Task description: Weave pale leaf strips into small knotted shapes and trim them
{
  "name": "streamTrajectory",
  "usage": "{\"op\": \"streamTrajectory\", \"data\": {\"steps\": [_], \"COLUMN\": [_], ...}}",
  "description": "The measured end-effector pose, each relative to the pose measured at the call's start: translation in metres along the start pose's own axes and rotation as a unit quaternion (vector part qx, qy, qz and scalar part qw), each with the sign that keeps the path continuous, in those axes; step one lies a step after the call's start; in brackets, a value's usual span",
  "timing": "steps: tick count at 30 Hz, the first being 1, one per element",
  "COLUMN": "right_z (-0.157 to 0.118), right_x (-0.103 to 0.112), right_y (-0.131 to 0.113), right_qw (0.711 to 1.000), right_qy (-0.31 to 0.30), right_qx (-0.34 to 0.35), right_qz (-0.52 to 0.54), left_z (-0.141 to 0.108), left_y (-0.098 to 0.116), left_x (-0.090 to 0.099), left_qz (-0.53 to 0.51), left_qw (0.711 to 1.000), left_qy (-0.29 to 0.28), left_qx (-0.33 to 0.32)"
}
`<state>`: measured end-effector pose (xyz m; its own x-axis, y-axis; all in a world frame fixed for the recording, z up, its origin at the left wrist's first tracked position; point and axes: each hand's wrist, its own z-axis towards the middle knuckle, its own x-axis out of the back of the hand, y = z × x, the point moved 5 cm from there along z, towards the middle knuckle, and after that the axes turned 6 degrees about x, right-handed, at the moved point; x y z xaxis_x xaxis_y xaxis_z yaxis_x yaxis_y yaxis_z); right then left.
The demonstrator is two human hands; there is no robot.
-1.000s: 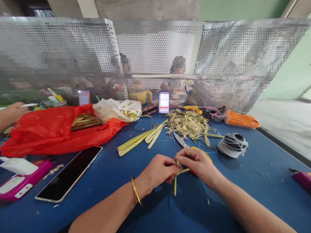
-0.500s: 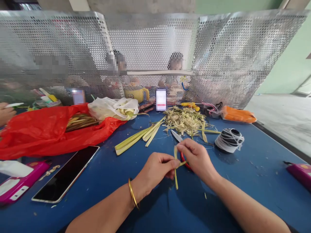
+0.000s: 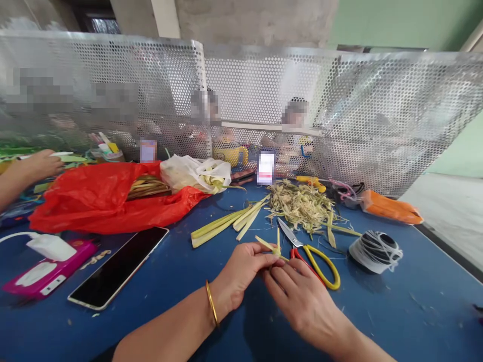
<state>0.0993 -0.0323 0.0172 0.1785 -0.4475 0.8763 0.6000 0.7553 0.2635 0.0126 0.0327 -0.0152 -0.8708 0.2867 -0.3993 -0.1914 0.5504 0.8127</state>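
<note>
Narrow pale green plant-leaf strips [image 3: 277, 246], crossed or knotted together, stick up and out from between my fingers. My left hand [image 3: 243, 264], with a gold bangle at the wrist, pinches them from the left. My right hand [image 3: 300, 294] is closed at their lower end, its fingertips against the left ones and partly hidden. Scissors [image 3: 324, 261] with a yellow and a red handle lie just beyond the right hand, blades half apart. Longer cut leaf strips [image 3: 215, 229] and a heap of pale shreds [image 3: 302, 203] lie farther off.
At right sit a spool of white thread [image 3: 375, 251] and an orange packet [image 3: 392, 206]. A phone [image 3: 118, 269], a magenta power strip [image 3: 51, 266] and a red plastic bag [image 3: 86, 196] occupy the left. Another person's hand [image 3: 43, 163] is beyond the bag. A perforated metal screen [image 3: 256, 85] borders the back.
My right hand has come down from the upper end of the strips to their lower end, uncovering the scissors. The strips have turned in my fingers. The view has shifted left.
</note>
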Motion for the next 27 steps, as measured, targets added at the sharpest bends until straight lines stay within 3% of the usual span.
{"op": "streamTrajectory", "data": {"steps": [5,9,12,16,19,27], "right_z": [-0.002,-0.001,-0.005,-0.018,-0.02,-0.008], "right_x": [-0.006,-0.002,0.009,0.025,0.023,0.01], "right_y": [-0.003,-0.004,0.008,0.035,0.047,0.026], "right_qw": [0.999,0.995,0.984,0.961,0.957,0.975], "right_qy": [0.011,0.04,0.114,0.184,0.143,0.076], "right_qx": [-0.008,-0.008,-0.065,-0.198,-0.246,-0.198], "right_qz": [0.052,0.091,0.12,0.061,0.051,0.061], "left_z": [0.001,0.001,0.0,-0.004,-0.005,0.003], "left_y": [-0.007,-0.008,-0.003,0.006,0.009,-0.001], "left_x": [-0.001,-0.001,0.0,0.003,0.005,0.008], "left_qz": [-0.013,-0.011,-0.016,-0.021,-0.015,0.058], "left_qw": [0.999,0.999,0.999,0.999,0.999,0.994], "left_qy": [0.042,0.041,0.028,0.04,0.047,0.07], "left_qx": [-0.006,-0.019,-0.018,-0.011,-0.013,-0.056]}}
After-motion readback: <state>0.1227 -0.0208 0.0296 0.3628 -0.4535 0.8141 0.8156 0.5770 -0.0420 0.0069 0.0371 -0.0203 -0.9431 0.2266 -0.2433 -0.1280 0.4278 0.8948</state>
